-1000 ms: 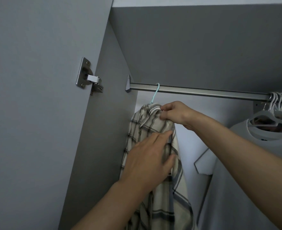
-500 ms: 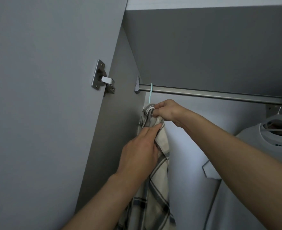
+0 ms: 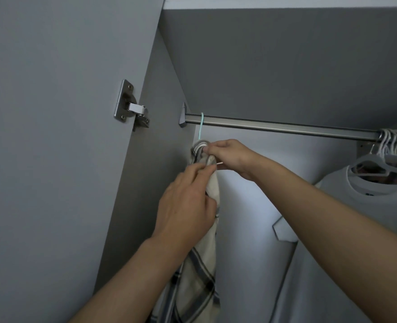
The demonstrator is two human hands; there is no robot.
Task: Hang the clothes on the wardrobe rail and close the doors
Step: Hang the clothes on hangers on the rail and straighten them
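A cream plaid shirt [image 3: 200, 271] hangs edge-on from a light blue hanger hook [image 3: 201, 125] over the metal wardrobe rail [image 3: 274, 127], close to its left end. My right hand [image 3: 230, 157] pinches the shirt's collar just below the hook. My left hand [image 3: 188, 203] grips the shirt's shoulder fabric a little lower, fingertips almost touching the right hand. The hanger's body is hidden inside the shirt.
The open left wardrobe door [image 3: 53, 159] stands at my left, with a metal hinge [image 3: 130, 104]. A pale grey T-shirt [image 3: 356, 229] on white hangers [image 3: 388, 145] fills the rail's right end. The rail between the two garments is bare.
The plaid shirt has turned from facing me to edge-on and slid left along the rail. Both hands followed it, the left one rising to the shoulder near the collar.
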